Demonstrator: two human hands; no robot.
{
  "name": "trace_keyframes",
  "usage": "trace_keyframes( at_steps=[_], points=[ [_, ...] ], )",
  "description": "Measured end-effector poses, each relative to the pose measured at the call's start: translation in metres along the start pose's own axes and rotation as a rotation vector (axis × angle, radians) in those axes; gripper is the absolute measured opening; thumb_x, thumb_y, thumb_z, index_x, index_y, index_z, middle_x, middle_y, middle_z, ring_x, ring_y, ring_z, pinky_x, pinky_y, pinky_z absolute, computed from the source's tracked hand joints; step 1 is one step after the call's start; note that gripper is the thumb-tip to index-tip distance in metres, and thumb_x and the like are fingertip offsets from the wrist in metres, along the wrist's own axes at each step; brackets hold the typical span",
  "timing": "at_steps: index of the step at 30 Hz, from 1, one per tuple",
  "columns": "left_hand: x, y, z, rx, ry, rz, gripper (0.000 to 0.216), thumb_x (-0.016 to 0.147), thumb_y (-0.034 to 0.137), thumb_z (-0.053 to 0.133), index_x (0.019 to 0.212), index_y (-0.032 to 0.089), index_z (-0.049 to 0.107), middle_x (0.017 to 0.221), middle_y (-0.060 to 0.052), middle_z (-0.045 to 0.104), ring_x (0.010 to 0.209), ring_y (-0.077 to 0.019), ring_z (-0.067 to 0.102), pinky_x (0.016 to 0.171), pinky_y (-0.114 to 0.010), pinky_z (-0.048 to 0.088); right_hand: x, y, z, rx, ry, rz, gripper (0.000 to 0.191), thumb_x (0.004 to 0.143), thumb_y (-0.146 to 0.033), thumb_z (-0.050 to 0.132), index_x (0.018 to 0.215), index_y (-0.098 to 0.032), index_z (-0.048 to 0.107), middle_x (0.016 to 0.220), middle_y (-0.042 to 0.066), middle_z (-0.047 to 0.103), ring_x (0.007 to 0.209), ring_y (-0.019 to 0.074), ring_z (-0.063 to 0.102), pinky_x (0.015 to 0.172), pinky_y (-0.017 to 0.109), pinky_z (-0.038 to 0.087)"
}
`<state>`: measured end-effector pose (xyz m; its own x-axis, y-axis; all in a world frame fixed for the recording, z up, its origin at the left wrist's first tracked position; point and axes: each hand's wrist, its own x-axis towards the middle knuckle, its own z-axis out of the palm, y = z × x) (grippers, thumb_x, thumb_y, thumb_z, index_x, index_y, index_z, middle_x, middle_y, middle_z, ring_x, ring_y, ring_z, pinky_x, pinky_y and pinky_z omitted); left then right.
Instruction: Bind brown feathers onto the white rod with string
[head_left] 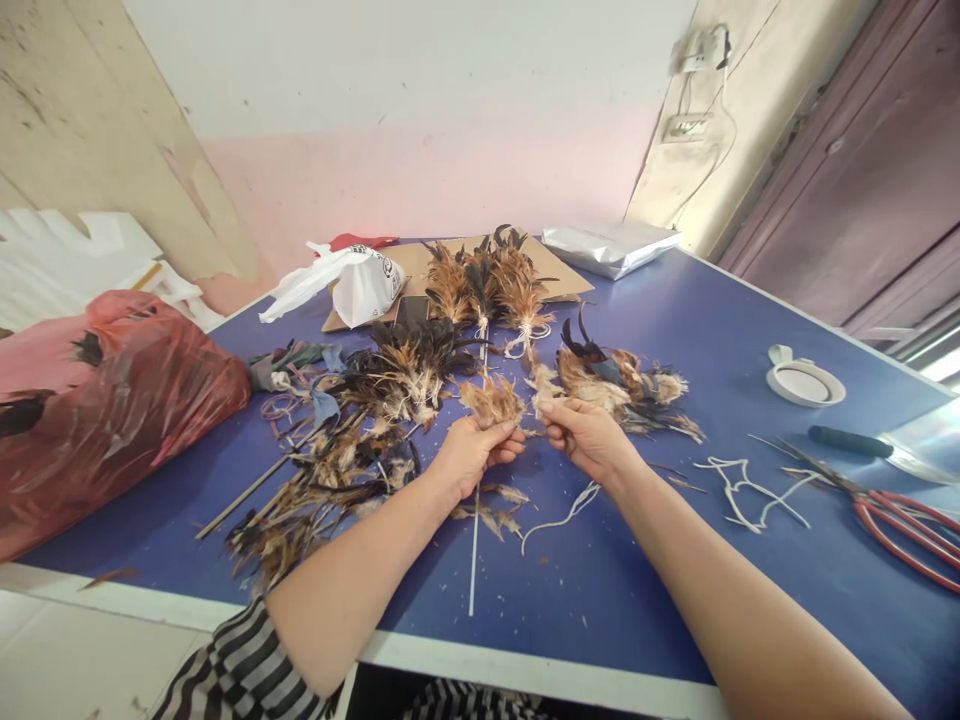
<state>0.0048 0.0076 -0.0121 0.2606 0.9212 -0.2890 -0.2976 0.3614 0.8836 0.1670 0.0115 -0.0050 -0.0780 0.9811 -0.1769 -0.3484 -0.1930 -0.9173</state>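
Far left: red bag (97,400). Left of centre: feather pile (352,430) on blue table (570,600). Centre: left hand (472,450) closed around tuft (493,400). Right hand (589,435) just beside it, fingertips pinching small feather (544,385). Tuft mid-frame, above white stick (474,560). Lower right: scissors (900,520).

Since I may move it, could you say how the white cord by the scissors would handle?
The cord lies in loose kinks, so it would probably droop limply. It looks thin, so likely very light; a push would probably just bunch it.
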Motion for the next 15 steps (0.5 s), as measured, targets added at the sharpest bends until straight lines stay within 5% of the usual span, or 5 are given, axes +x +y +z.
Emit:
trace_keyframes(
  at_steps=[9,15],
  points=[
    [0.0,-0.004,0.001,0.038,-0.057,0.036,0.015,0.068,0.02,0.065,0.077,0.008,0.064,0.069,-0.008,0.065,0.053,-0.0084,0.059,0.048,-0.015,0.048,-0.006,0.01,0.011,-0.31,-0.009,-0.117,0.024,0.058,-0.036,0.069,0.06,-0.014,0.059,0.045,-0.003,0.05,0.041,0.0056,0.039,0.039,0.02,0.03],
    [-0.001,-0.001,0.002,0.031,-0.047,0.036,0.013,0.069,0.02,0.064,0.073,0.007,0.063,0.067,-0.006,0.064,0.051,-0.0078,0.058,0.047,-0.014,0.048,-0.003,0.01,0.01,-0.187,-0.024,-0.072,0.026,0.057,-0.034,0.07,0.057,-0.015,0.051,0.042,-0.005,0.045,0.039,0.0048,0.036,0.038,0.019,0.028]
  ],
)
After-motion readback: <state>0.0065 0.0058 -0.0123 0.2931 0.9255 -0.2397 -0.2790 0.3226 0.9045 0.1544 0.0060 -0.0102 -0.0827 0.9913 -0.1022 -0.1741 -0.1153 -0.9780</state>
